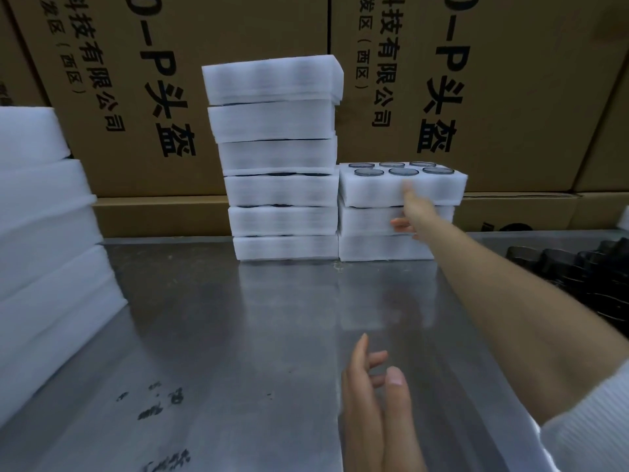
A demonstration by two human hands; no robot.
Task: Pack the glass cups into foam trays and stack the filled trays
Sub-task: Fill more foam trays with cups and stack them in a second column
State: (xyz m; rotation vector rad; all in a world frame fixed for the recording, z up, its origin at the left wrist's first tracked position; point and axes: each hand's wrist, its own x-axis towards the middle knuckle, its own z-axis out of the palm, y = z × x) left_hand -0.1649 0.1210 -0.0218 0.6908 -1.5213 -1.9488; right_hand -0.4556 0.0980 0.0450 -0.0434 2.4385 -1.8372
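Head view: we look down our right arm to our right hand (pixel 408 214), which reaches to the front face of the short stack of foam trays (pixel 391 233) at the back of the steel table (pixel 211 335). Its thumb points up against the front wall of the top tray (pixel 374 190) and the fingers spread leftward across the tray beneath; they look fairly straight, curled round nothing we can make out. That top tray sits a little askew, its right end overhanging the two trays below. In it we count six glass cups (pixel 402 171), seen only as dark round rims in two rows of three.

Touching the short stack on its left stands a tall stack (pixel 277 165) of six closed trays, the upper ones stepped slightly off line. Our left hand (pixel 371 403) hovers low over the table near us, fingers loose and parted, holding nothing.

The broad middle of the tabletop lies open between us and the stacks. More white foam (pixel 44 240) crowds the left edge, and dark, blurred objects (pixel 578 274) we cannot identify sit at the right edge.

Behind the table rise brown cartons (pixel 163 97) printed in black: "有限公司", "(西区)" and, larger, "P头盔". Smudged marks on the tabletop are unreadable.
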